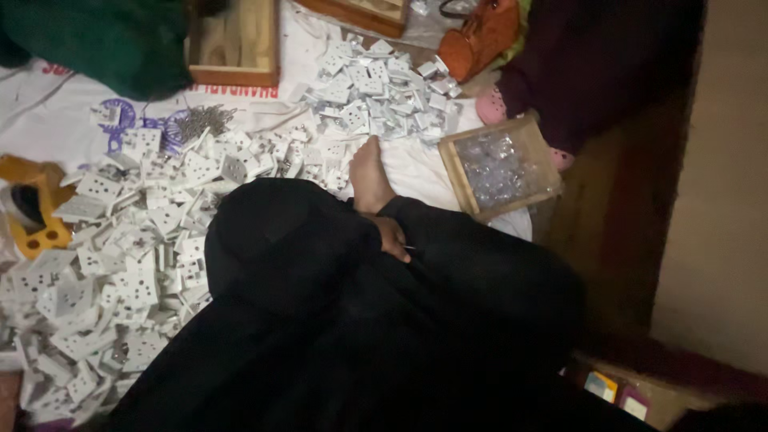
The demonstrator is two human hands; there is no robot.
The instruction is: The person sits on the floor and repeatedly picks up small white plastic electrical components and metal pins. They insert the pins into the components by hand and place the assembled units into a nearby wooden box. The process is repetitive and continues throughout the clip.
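One hand (392,234), which side I cannot tell, is resting on black-robed knees with fingers curling around a thin metal pin (409,248); the other hand is showing nowhere. A bare foot (370,176) is lying on the white cloth (416,164) between heaps of white socket plates (128,264), near a wooden tray (500,166) of clear parts.

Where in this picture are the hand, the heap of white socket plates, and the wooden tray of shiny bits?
hand (394,237), head view, on its back, resting on black cloth.
white socket plates (120,264), head view, middle of the left heap.
wooden tray (450,168), head view, on its left wooden rim.
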